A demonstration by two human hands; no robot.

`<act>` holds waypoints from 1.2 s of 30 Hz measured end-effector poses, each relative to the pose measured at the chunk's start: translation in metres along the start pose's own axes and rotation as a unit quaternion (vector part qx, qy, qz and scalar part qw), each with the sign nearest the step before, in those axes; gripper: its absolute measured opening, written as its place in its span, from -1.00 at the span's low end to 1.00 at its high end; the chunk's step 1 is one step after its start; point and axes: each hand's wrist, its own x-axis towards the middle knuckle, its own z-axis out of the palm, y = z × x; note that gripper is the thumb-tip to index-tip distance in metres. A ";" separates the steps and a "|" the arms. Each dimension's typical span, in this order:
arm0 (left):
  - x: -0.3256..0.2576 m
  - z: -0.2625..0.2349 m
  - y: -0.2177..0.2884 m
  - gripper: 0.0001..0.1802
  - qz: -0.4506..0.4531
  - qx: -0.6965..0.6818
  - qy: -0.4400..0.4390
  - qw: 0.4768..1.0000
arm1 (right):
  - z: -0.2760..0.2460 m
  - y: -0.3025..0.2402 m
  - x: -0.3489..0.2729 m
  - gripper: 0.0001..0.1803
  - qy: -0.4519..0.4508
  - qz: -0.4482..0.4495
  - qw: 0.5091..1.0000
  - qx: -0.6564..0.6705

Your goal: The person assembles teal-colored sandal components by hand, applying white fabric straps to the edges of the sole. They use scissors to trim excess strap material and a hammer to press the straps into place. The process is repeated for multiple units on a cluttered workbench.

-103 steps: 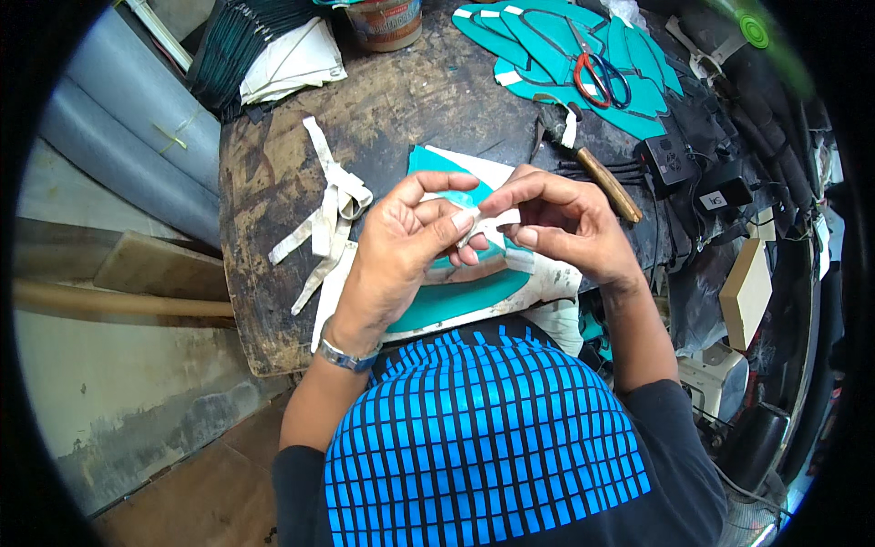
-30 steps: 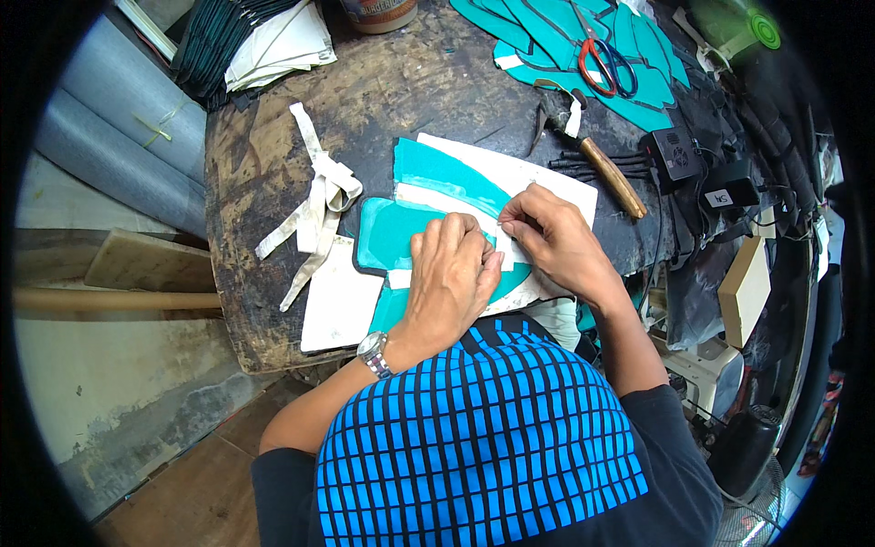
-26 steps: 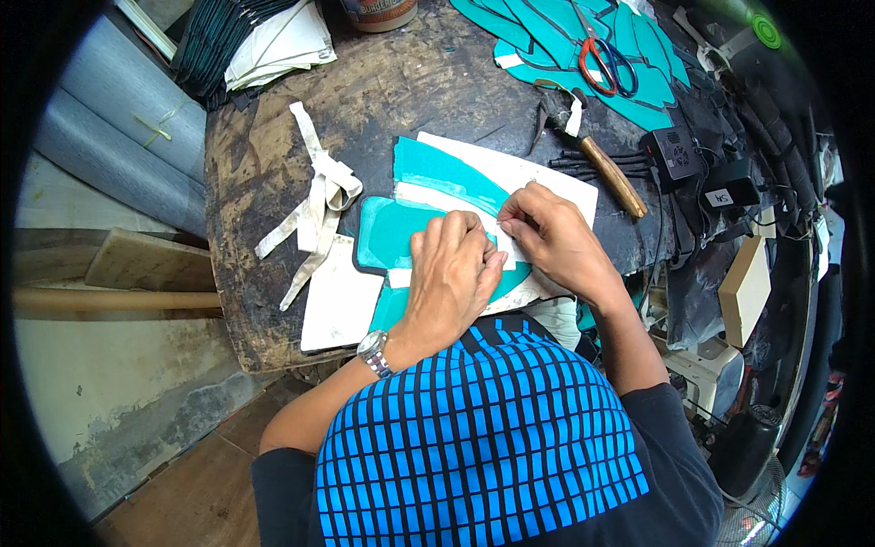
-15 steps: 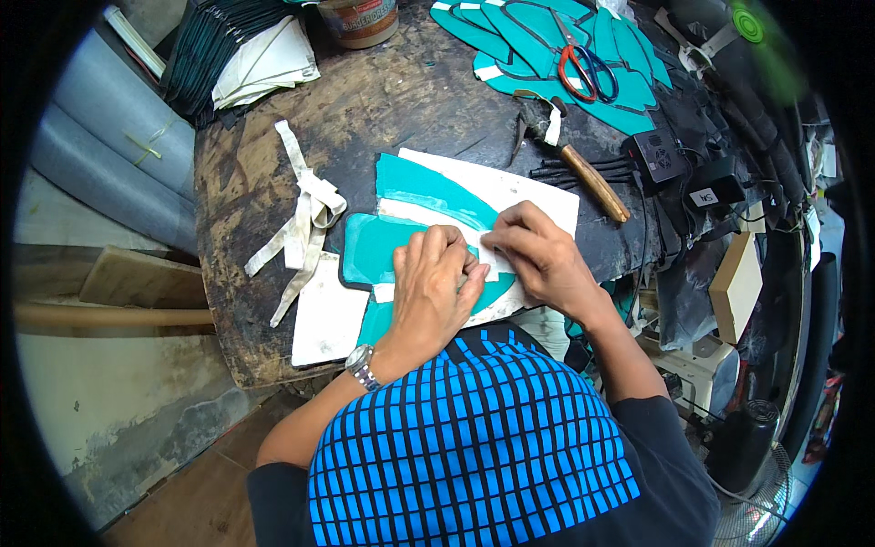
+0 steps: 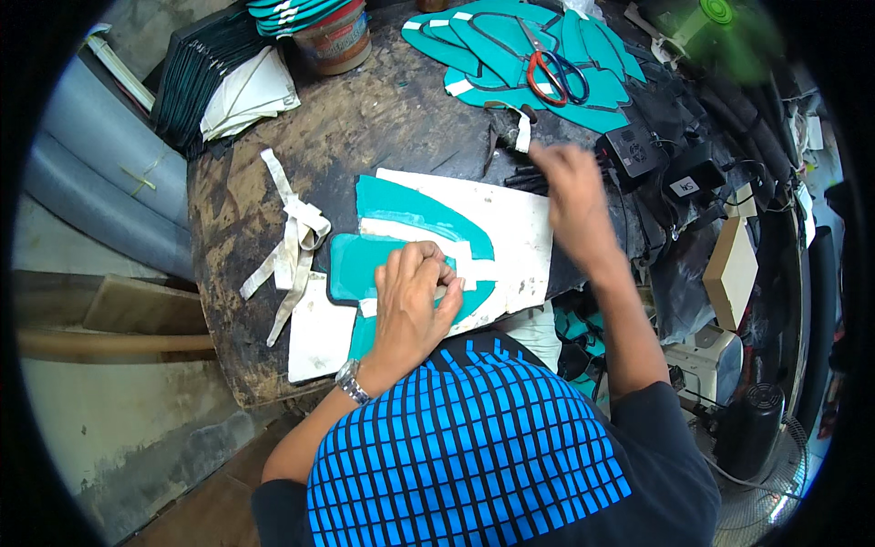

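Teal cutout [image 5: 401,214] pinned under left hand [image 5: 412,301] fingers, right hand [image 5: 572,187] blurred, grip unclear, scissors [image 5: 550,68] beyond.

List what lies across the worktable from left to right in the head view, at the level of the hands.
Loose white strips → left hand pressing the teal cut piece → white board → right hand, raised and blurred → wooden block.

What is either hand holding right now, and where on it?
Nothing is gripped. The left hand presses flat on the teal piece, near its middle. The right hand is blurred, seemingly empty.
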 end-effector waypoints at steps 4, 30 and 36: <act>-0.002 -0.005 -0.004 -0.84 -0.002 -0.009 -0.015 1.000 | 0.001 0.039 0.009 -0.52 -0.148 0.135 0.980 0.003; 0.004 -0.017 -0.006 -0.86 0.006 -0.029 0.003 1.000 | -0.064 0.018 0.026 -0.36 -0.154 -0.044 0.960 0.228; 0.005 -0.019 -0.006 -0.85 -0.005 -0.036 -0.013 0.999 | -0.090 -0.013 -0.010 -0.35 -0.368 -0.028 0.929 0.012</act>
